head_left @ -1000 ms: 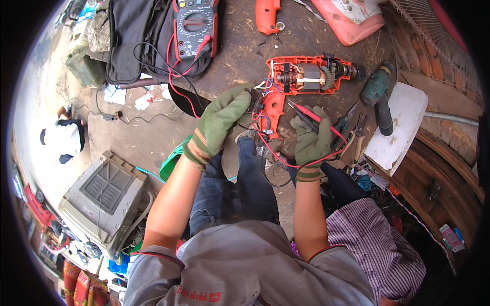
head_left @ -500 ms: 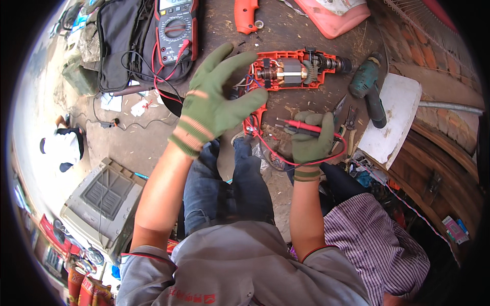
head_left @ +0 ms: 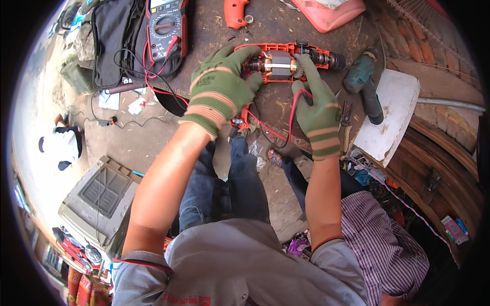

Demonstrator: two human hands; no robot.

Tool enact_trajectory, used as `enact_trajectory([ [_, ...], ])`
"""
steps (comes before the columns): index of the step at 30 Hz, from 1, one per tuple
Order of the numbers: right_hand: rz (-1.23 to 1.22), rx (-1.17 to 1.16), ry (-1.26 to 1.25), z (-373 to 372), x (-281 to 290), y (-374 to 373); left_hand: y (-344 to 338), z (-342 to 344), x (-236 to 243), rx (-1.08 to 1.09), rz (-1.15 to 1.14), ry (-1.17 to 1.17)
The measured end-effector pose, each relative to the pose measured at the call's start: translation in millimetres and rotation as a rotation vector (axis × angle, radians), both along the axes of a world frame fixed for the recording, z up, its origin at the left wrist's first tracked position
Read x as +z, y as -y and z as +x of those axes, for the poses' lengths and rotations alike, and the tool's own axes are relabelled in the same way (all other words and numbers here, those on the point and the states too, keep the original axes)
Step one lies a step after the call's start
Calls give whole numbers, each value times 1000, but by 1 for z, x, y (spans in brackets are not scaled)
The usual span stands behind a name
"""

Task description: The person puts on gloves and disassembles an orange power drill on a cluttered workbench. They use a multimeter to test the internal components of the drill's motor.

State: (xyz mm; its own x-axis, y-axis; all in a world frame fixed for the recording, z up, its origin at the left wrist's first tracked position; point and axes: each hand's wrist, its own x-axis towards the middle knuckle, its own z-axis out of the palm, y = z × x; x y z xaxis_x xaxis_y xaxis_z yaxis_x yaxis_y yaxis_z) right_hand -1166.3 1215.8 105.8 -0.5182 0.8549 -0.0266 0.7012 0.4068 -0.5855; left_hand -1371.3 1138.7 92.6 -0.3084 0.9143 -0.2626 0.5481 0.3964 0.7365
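An opened orange power tool (head_left: 306, 50) lies on the dark table, its motor armature (head_left: 279, 66) and gears exposed. My gloved left hand (head_left: 217, 84) is closed round the tool's left end, with fingers over the top edge and thumb below. My gloved right hand (head_left: 319, 112) is at the tool's near right side, its index finger stretched along the gear. Its other fingers are curled on the multimeter probes, whose bodies are mostly hidden. A red test lead (head_left: 292, 120) loops down from this hand. The multimeter (head_left: 166, 28) lies at the far left on its black case.
A teal cordless drill (head_left: 360, 76) and a white board (head_left: 390, 115) lie right of the tool. Pliers (head_left: 347, 115) sit near the table edge. An orange handle piece (head_left: 235, 13), screws and a pink tray (head_left: 332, 15) are farther back. A person in a striped garment (head_left: 377, 239) is close on my right.
My left hand has come down from spread fingers onto the tool's left end. My right hand has moved up and forward with the probes, reaching the gear area. The view shifted slightly.
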Motion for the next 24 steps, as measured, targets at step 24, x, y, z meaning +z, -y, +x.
enact_trajectory([
  [24,41,56,121,-1,-23,-11,-4,28,-23,278,71,234],
])
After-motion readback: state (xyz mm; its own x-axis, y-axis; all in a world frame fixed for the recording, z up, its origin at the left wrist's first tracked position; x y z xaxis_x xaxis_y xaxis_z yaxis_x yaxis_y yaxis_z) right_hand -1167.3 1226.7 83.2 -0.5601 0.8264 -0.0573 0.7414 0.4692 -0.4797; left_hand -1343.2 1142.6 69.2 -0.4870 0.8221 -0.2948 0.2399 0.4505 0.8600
